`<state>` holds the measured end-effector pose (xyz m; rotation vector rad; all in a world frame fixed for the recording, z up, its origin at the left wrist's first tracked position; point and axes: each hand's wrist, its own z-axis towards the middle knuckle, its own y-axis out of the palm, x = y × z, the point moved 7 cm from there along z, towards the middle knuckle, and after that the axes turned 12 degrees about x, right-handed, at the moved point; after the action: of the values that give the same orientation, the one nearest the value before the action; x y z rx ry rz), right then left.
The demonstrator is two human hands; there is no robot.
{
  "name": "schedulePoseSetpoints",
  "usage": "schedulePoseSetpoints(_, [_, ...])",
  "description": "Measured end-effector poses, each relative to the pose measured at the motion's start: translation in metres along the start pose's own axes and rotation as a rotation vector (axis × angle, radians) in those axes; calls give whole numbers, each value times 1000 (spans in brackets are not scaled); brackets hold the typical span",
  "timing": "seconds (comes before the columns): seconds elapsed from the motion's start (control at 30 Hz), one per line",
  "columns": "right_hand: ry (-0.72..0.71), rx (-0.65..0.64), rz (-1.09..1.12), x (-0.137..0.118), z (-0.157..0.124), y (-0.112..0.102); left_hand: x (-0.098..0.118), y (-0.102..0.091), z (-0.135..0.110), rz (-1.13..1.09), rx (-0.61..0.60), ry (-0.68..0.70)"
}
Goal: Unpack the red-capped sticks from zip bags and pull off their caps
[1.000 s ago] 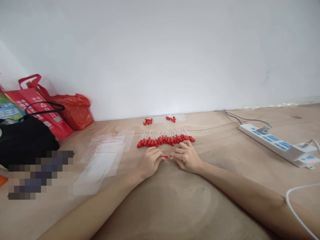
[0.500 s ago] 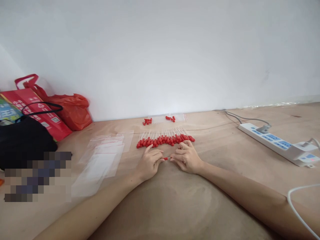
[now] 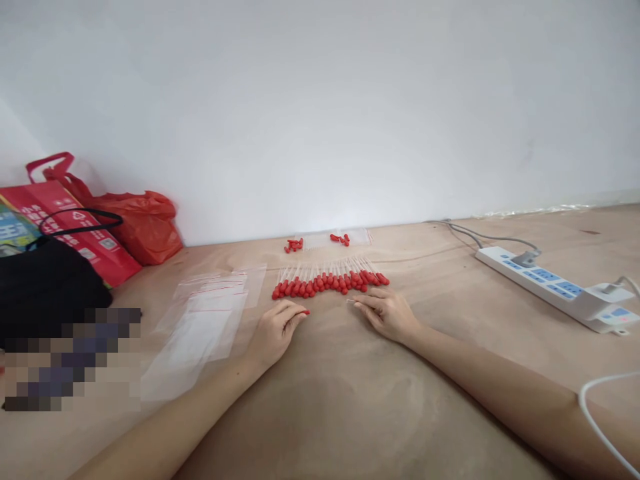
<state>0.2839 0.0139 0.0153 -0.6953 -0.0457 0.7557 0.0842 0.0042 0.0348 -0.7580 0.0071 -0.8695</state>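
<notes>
In the head view my left hand is closed in a pinch, and a small red rubber bulb sticks out past its fingertips. Apart from it, my right hand pinches a thin clear dropper tube, most of it hidden by the fingers. Just beyond both hands lies a row of many droppers, their red bulbs towards me and their clear stems towards the wall. Behind the row, loose red bulbs lie at the left end of a clear bag; several more rest on it.
Clear zip bags lie fanned out left of my hands. Red shopping bags and a black bag stand at the far left. On the right are a white power strip and a white cable. A wall rises behind.
My hands have drawn apart, the left one leftwards with the red bulb and the right one rightwards with the clear tube. Before, the bulb and tube met between my fingertips.
</notes>
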Motion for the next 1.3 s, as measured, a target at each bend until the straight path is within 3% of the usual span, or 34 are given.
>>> schedulePoseSetpoints(0.13, [62, -41, 40, 7, -5, 7, -10, -7, -2, 103, 83, -64])
schedulePoseSetpoints(0.4, [59, 36, 140, 0, -3, 10, -21, -6, -4, 90, 34, -210])
schedulePoseSetpoints(0.63, [107, -98, 250, -17, -1, 13, -19, 0, -4, 28, -64, -250])
schedulePoseSetpoints(0.8, [141, -146, 288, -18, -1, 12, -24, 1, -7, 34, -54, -320])
schedulePoseSetpoints(0.97, [156, -36, 306, -9, 0, 8, -25, -12, 1, 129, 71, -224])
schedulePoseSetpoints(1.07, [139, 83, 288, -2, 2, -2, -37, -19, 12, 244, 128, -227])
schedulePoseSetpoints(1.3, [216, 215, 233, 21, 4, -13, -61, -2, 37, 390, -78, -230])
